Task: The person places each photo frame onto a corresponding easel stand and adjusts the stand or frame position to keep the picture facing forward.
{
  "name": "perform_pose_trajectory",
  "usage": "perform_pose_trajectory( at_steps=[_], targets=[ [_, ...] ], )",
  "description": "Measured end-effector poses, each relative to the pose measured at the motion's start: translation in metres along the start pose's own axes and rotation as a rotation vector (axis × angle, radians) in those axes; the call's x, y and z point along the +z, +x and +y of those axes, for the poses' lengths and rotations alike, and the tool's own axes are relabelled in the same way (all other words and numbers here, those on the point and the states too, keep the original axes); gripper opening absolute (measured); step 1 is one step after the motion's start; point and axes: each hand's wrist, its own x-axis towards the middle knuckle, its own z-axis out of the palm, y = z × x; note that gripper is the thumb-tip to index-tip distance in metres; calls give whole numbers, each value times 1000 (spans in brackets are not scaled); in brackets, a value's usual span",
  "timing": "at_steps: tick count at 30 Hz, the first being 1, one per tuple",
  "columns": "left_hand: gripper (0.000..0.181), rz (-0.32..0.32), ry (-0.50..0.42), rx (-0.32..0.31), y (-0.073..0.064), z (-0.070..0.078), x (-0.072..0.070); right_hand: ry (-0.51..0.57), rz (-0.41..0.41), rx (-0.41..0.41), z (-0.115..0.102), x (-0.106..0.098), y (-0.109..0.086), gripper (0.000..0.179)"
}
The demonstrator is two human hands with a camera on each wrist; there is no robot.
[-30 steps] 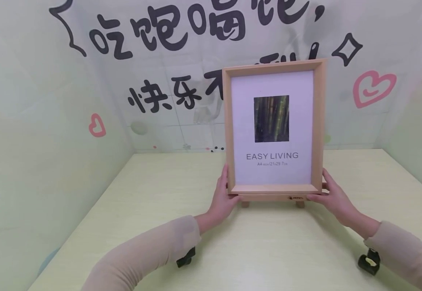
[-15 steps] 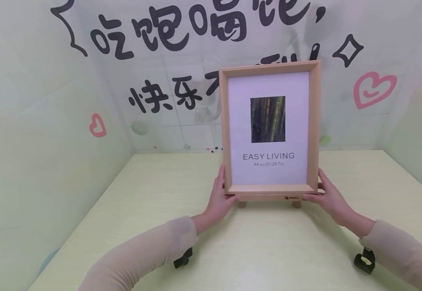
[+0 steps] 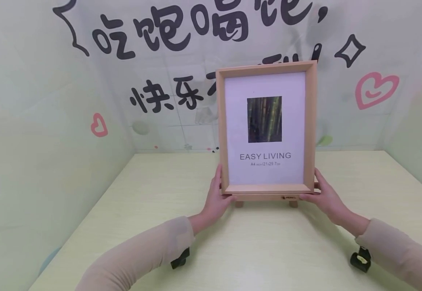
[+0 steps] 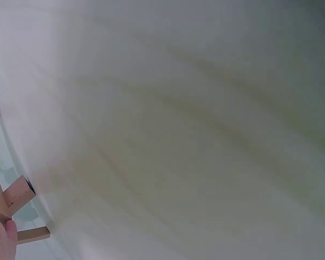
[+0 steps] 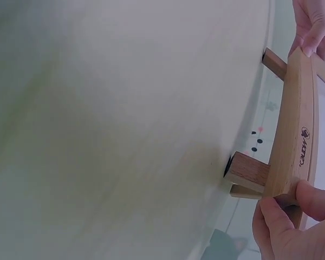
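Note:
A light wooden picture frame (image 3: 265, 173) with a bamboo picture and the words EASY LIVING stands upright, leaning slightly back, on the ledge of a wooden tabletop easel (image 3: 258, 198). My left hand (image 3: 215, 203) grips the left end of that ledge, thumb in front, fingers up along the frame's side. On the other end, my right hand (image 3: 328, 203) holds on the same way. The right wrist view shows the right hand (image 5: 309, 238) pinching the ledge (image 5: 292, 124) between thumb and fingers. Only a bit of the left hand (image 4: 0, 238) shows in the left wrist view, beside the easel's legs (image 4: 19, 195).
The pale wooden table (image 3: 261, 250) spreads around the easel. Behind it rises a white backdrop (image 3: 181, 133) with black lettering and pink hearts, and side walls stand at left and right. Black camera mounts (image 3: 361, 259) hang under both sleeves.
The easel, with the picture frame on it, has shifted slightly to the left across the table. Both hands have moved along with it, keeping their grip.

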Motion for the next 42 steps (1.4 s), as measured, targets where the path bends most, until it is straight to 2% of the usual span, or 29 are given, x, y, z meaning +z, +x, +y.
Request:
perform_pose_trajectory(
  at_steps=[10, 24, 35, 42],
  targets=[
    [104, 5, 12, -13, 1, -3, -6, 9, -2, 7, -3, 6, 2, 90],
    [102, 1, 4, 23, 2, -8, -15, 36, -2, -2, -5, 13, 5, 91],
    [103, 4, -8, -11, 0, -7, -20, 34, -6, 13, -7, 18, 7, 91],
    [100, 1, -13, 2, 1, -8, -21, 27, -11, 28, -8, 20, 8, 91]
  ],
)
